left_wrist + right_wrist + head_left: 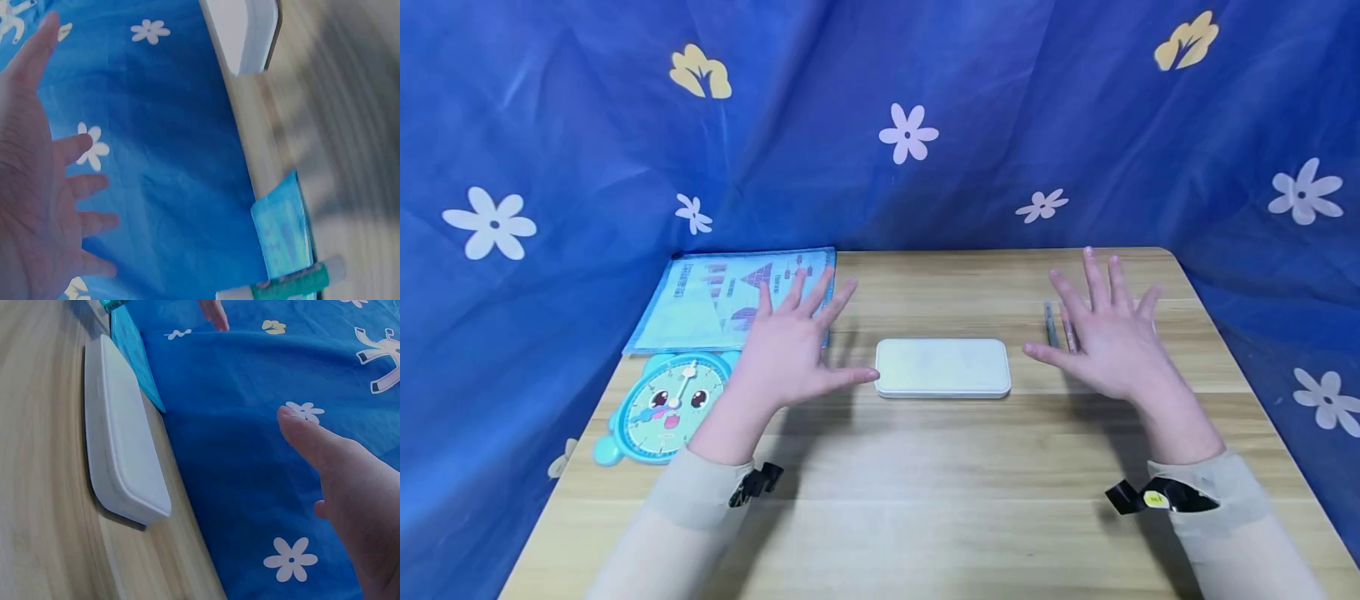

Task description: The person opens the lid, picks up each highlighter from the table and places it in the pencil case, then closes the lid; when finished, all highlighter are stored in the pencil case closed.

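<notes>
Both hands hover above the wooden table with fingers spread and nothing in them. My left hand (790, 354) is over the right edge of a light blue pouch (692, 304) with printed shapes, beside a blue toy clock (643, 433). Its thumb tip overlaps the left end of a closed white case (943, 367) in the head view; the left wrist view shows the hand apart from it. To the case's right is my right hand (1108, 346), partly covering two slim pens (1050, 325). A green tube with white ends (290, 284) appears in the left wrist view.
A blue cloth (850, 192) with flower prints hangs behind the table and along its sides. The bare wooden tabletop (925, 483) stretches between the forearms, in front of the white case.
</notes>
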Demonstrator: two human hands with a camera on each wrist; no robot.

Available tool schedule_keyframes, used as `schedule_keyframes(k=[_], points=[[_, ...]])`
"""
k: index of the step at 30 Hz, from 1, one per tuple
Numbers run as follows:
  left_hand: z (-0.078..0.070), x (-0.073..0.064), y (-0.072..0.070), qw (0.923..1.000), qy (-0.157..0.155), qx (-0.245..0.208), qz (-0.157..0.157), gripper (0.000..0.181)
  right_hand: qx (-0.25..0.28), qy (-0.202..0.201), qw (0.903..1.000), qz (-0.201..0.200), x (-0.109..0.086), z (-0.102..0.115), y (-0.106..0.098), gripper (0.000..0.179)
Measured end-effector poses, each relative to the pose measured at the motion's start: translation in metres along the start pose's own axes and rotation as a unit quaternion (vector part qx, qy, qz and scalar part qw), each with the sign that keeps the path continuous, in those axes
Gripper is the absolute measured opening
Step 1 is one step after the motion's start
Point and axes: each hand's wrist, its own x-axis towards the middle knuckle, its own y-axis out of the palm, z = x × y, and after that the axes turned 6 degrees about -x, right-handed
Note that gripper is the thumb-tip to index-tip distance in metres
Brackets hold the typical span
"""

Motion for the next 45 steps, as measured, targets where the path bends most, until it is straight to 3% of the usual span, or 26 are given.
schedule_keyframes(k=[6, 11, 14, 19, 22, 28, 33, 38, 45], points=[[-0.012, -0.004, 0.006, 0.9971, 0.046, -0.05, -0.034, 0.109, 0.033, -0.04, 0.9986, -0.014, -0.002, 0.008, 0.003, 0.109], [-0.017, -0.007, 0.016, 0.9847, 0.052, -0.152, -0.068, 0.079, 0.125, -0.07, 0.9896, -0.003, -0.005, 0.013, 0.006, 0.1], [-0.019, -0.007, 0.022, 0.9726, 0.035, -0.222, -0.059, 0.073, 0.204, -0.083, 0.9755, 0.012, -0.006, 0.014, 0.008, 0.092], [-0.024, -0.008, 0.034, 0.953, -0.011, -0.303, -0.011, 0.089, 0.29, -0.096, 0.952, 0.005, -0.005, 0.015, 0.014, 0.083], [-0.025, -0.008, 0.043, 0.9434, -0.019, -0.331, 0.002, 0.099, 0.327, -0.106, 0.939, -0.004, -0.004, 0.016, 0.021, 0.079], [-0.024, -0.008, 0.061, 0.9281, -0.028, -0.37, 0.025, 0.109, 0.381, -0.112, 0.9179, 0.0, -0.002, 0.018, 0.033, 0.078], [-0.023, -0.007, 0.075, 0.9243, -0.027, -0.379, 0.04, 0.116, 0.397, -0.122, 0.9095, 0.011, 0.0, 0.021, 0.041, 0.077], [-0.023, -0.003, 0.085, 0.924, -0.028, -0.379, 0.046, 0.118, 0.403, -0.128, 0.9061, 0.019, 0.003, 0.024, 0.05, 0.078], [-0.021, 0.0, 0.092, 0.925, -0.038, -0.374, 0.053, 0.119, 0.395, -0.122, 0.9098, 0.036, 0.004, 0.031, 0.062, 0.083]])
